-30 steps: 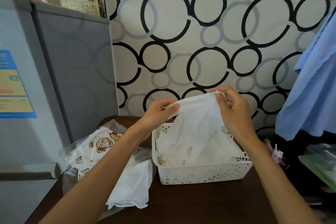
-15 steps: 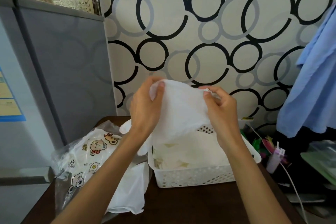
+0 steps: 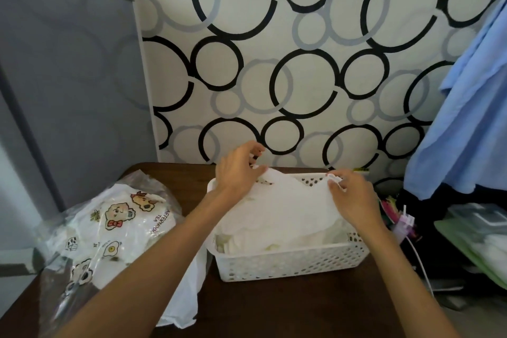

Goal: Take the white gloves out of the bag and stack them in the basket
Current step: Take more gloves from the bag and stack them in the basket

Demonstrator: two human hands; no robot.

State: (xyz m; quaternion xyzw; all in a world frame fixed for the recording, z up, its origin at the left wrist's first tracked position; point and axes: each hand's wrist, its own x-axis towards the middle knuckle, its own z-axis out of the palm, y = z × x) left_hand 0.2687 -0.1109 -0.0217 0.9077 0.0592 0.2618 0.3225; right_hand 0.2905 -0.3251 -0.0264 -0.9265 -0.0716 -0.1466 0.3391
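- The dark wooden table (image 3: 274, 315) carries everything: the white perforated basket (image 3: 290, 261) at centre and the clear plastic bag (image 3: 90, 230) with cartoon prints well to its left.
- The basket already holds a pile of white gloves; its long axis runs left to right across the view, with the near wall facing the person.
- The glove being placed (image 3: 288, 200) lies spread over the top of that pile, stretched along the same left-right axis as the basket, so it sits square to the stack below rather than crossing it.
- Another white glove (image 3: 186, 291) trails out of the bag's mouth onto the table, just beside the basket's left wall. I judge this the next piece to fetch: it lies down and to the left of both hands.
- The left hand (image 3: 236, 173) is at the basket's far-left corner, fingers curled and pinching the held glove's left edge. It is plainly the nearer hand to the bag, so the next reach should fall to it.
- The right hand (image 3: 351, 195) is over the basket's far-right part, thumb and fingers pinching the glove's right edge; it is well apart from the bag.
- The coming move looks like releasing both edges so the glove settles flat.
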